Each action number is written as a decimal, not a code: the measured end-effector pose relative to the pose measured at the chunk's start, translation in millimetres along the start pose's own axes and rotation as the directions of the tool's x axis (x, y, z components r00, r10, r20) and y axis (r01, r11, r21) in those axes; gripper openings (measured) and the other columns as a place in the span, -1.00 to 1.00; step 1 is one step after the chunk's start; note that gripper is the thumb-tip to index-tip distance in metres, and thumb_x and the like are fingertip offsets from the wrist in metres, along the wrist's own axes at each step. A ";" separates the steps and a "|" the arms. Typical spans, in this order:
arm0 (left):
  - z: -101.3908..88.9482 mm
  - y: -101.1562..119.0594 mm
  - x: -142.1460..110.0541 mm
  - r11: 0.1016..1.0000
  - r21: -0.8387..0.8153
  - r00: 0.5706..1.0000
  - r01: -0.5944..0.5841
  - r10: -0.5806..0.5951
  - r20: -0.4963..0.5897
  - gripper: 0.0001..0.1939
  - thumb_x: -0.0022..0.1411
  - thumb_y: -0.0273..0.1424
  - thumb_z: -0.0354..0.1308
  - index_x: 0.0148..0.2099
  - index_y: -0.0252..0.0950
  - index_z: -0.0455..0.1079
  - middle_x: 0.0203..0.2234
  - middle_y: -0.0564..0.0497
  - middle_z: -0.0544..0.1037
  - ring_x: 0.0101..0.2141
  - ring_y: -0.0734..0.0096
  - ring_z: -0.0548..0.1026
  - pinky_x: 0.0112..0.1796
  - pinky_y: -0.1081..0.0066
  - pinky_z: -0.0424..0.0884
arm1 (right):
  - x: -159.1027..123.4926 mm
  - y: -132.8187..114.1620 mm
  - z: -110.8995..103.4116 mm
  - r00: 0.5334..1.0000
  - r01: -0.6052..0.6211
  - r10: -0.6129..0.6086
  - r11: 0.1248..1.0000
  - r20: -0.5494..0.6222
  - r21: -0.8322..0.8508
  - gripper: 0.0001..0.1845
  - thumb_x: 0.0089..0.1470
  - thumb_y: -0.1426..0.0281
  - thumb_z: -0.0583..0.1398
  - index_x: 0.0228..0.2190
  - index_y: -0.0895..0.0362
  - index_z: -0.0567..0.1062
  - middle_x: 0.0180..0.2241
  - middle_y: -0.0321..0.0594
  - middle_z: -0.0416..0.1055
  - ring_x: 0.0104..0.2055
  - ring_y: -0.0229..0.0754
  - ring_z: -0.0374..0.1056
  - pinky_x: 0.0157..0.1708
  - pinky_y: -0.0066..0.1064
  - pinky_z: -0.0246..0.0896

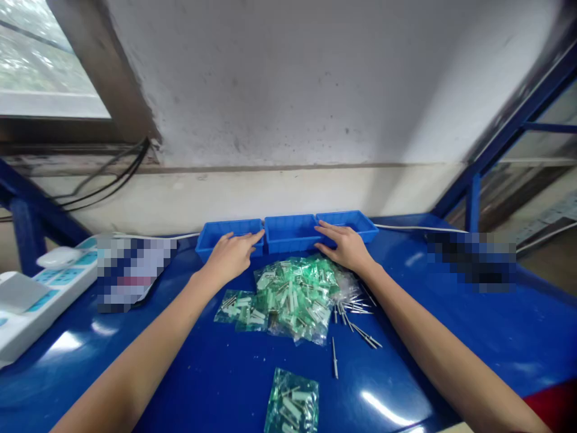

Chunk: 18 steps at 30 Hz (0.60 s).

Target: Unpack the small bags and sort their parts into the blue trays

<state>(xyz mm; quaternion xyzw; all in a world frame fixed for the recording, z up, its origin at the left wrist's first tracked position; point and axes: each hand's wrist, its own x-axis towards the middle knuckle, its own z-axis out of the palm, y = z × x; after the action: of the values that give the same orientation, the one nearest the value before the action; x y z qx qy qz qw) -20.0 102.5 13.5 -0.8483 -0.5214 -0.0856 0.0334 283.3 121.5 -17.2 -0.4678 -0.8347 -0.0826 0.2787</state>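
Three small blue bins stand in a row by the wall: a left bin [210,232], a middle bin [291,242] and a right bin [358,221]. My left hand [232,252] lies over the left bin, fingers stretched toward its right end. At the join of the middle and right bins is my right hand [346,245], fingers extended and apart. Neither hand shows anything held. In front of the bins is a heap of small green-tinted clear bags [293,294] with white and metal pieces inside. Loose metal pins like blind rivets [351,310] lie to its right.
One more filled bag [293,403] lies at the table's near side, with a single rivet [335,359] beyond it. A white power strip [49,300] with plugs and a blurred-out flat object [135,273] are at left. Another blurred dark object [473,261] is at right.
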 end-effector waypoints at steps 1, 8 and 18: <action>-1.1 -0.2 -0.6 1.000 -0.006 1.000 0.005 -0.004 0.004 -0.45 0.22 -0.51 -0.11 0.26 -0.22 0.08 0.09 -0.14 0.36 0.06 0.10 0.34 0.07 -0.04 0.14 | 0.0 0.1 0.1 1.000 0.017 -0.017 1.000 -0.005 -0.008 -0.58 0.10 0.24 0.13 -0.01 0.10 0.41 0.08 -0.11 0.29 0.04 -0.03 0.32 -0.02 -0.17 0.22; 0.1 11.4 4.3 0.990 -0.129 0.997 -0.062 0.056 -0.045 -0.45 0.23 -0.47 -0.10 0.26 -0.39 0.06 0.24 -0.14 0.08 0.18 0.18 0.17 0.13 0.21 0.18 | -0.1 3.4 3.3 0.997 0.073 -0.071 0.996 -0.036 0.043 -0.65 0.14 0.28 0.11 -0.05 0.10 0.44 0.05 -0.11 0.34 0.01 -0.05 0.35 -0.03 -0.17 0.27; -2.1 22.8 -17.1 0.988 -0.135 0.995 -0.072 0.061 -0.081 -0.54 0.23 -0.47 -0.09 0.17 -0.40 0.22 0.14 -0.18 0.27 0.09 0.13 0.31 0.08 0.18 0.28 | -11.0 -15.6 -12.4 0.999 0.038 -0.038 0.993 -0.005 0.108 -0.60 0.11 0.23 0.13 -0.06 0.17 0.46 0.03 -0.03 0.34 0.01 -0.02 0.35 -0.01 -0.21 0.28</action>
<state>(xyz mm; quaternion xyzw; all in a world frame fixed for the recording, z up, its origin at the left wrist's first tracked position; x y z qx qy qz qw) -7.5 76.9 13.2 -0.8616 -0.4840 -0.1527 -0.0026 279.7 99.9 -10.9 -0.4359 -0.8463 -0.0430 0.3031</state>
